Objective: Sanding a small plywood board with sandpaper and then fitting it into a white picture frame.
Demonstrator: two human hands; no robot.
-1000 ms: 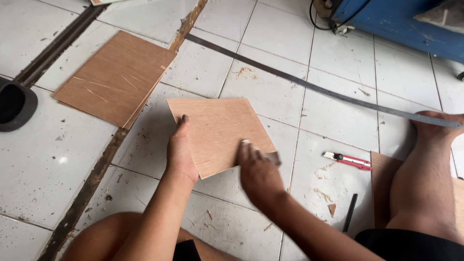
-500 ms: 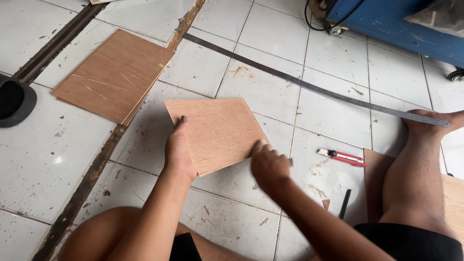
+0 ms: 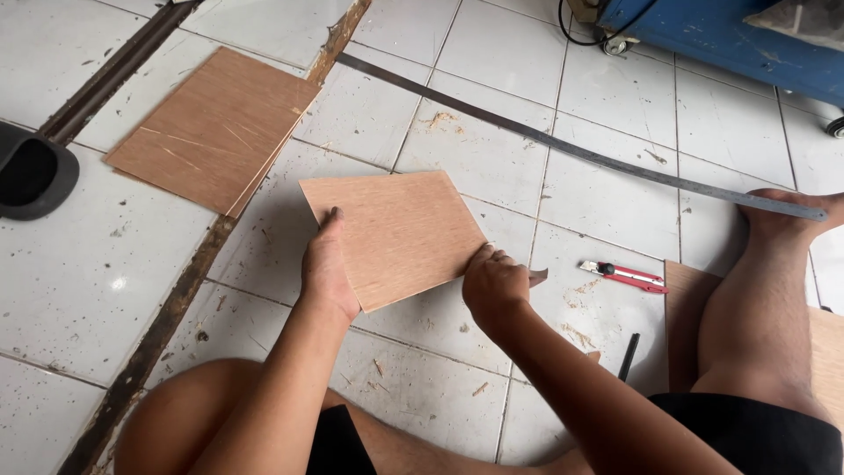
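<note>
A square sheet of thin brown plywood [image 3: 396, 229] is held just above the white tiled floor. My left hand [image 3: 327, 268] grips its near left edge, thumb on top. My right hand [image 3: 494, 283] pinches its near right corner, where a small dark sliver of wood sticks out to the right. I sit on the floor with my right leg stretched out at the right.
A stack of similar plywood sheets [image 3: 215, 130] lies at the upper left. A long metal ruler [image 3: 580, 149] runs diagonally across the tiles. A red utility knife [image 3: 626, 275] and a black pen [image 3: 628, 356] lie right of my hands. A blue machine [image 3: 730, 35] stands at the back.
My right hand has slid rightward along the sheet's near edge to its corner. The sheet has turned slightly. My left hand keeps its grip.
</note>
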